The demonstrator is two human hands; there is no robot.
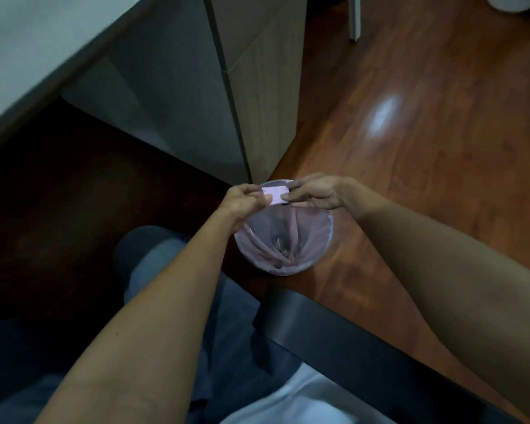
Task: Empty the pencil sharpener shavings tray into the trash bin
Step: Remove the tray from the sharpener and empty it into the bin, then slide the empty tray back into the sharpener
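Note:
A small pale pink pencil sharpener (275, 194) is held over the far rim of a round trash bin (325, 244) lined with a pinkish plastic bag. My left hand (244, 201) pinches its left end. Its right end is gripped by the fingers of my right hand (314, 192). Whether the shavings tray is still inside the sharpener body cannot be told. Some small scraps lie at the bottom of the bin.
A grey cabinet (257, 87) stands just behind the bin, under a desk edge at the left. The black chair armrest (334, 341) runs along the lower right. Wooden floor (426, 133) spreads to the right. My knees in jeans are below the left arm.

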